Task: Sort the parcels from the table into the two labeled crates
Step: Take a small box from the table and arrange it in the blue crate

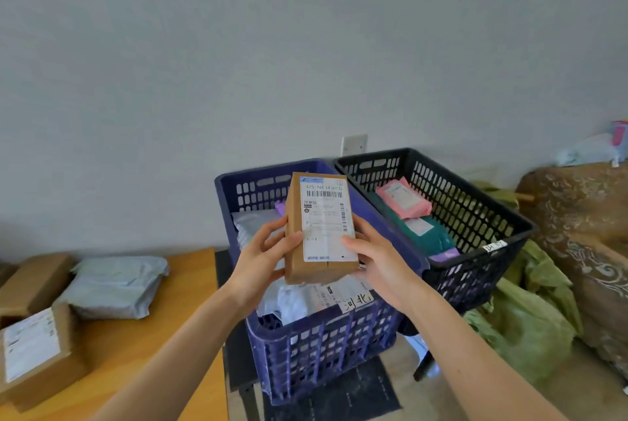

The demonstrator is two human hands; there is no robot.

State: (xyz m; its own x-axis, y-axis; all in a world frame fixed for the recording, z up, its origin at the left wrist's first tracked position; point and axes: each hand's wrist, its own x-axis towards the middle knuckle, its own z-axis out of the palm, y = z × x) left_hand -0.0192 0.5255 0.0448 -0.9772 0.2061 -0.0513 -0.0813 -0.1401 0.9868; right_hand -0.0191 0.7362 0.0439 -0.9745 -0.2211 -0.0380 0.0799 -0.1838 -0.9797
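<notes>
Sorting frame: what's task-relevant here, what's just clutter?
Job: held box in left hand and right hand; blue crate; black crate; grey mailer and table box on table.
Clutter: green bags; wall socket; floor mat.

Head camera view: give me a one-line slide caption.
Left hand and right hand hold a brown cardboard parcel, label toward camera, above the blue plastic crate beside the black plastic crate.

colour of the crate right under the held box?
Blue-purple crate, clearest in the head view.
</notes>
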